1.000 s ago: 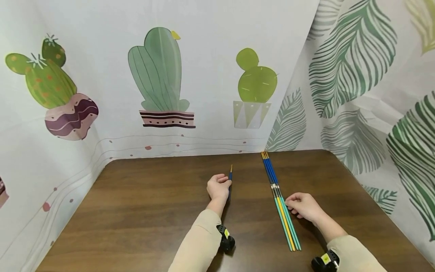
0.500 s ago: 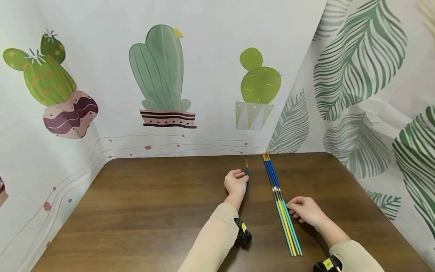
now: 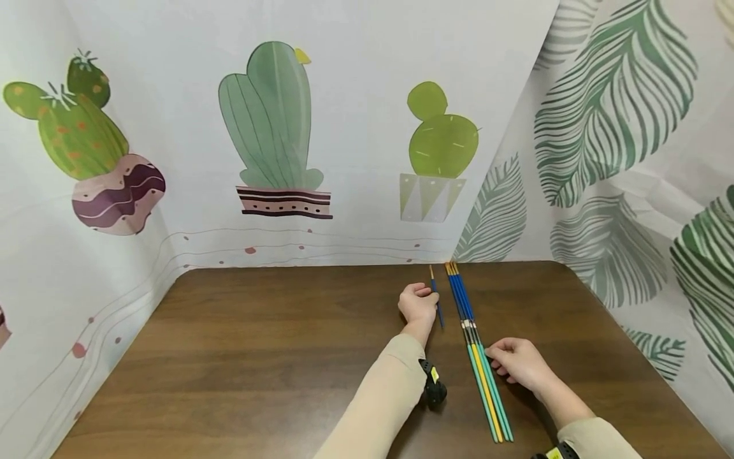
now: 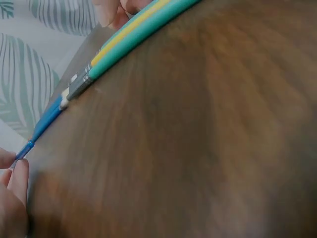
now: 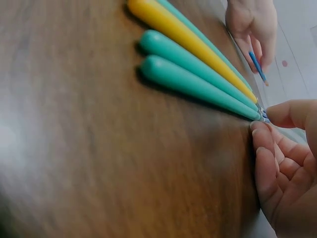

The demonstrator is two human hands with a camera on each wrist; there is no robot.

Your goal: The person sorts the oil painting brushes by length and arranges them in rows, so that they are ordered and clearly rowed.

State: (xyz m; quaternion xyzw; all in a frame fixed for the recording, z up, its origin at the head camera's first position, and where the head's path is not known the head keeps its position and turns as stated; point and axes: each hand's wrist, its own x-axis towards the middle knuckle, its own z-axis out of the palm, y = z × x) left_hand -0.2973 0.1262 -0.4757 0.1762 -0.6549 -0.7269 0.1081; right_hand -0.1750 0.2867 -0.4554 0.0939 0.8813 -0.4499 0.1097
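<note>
A slim blue paintbrush with a golden tip is pinched between the thumb and fingers of my left hand, tip toward the wall. Just right of it lies a row of blue paintbrushes, their golden tips at the table's far edge. In line below them, side by side, lie several thicker brushes with green handles and one yellow handle, dark ferrules and whitish tips. My right hand has thumb and index finger at the rightmost green handle, near its ferrule; the other fingers are curled.
A brown wooden table lies under everything. White cloth printed with cacti and leaves hangs right behind its far edge and along the sides.
My left hand has carried the blue paintbrush rightward, close to the row, and slightly toward the far edge. My right hand stays at the green handle.
</note>
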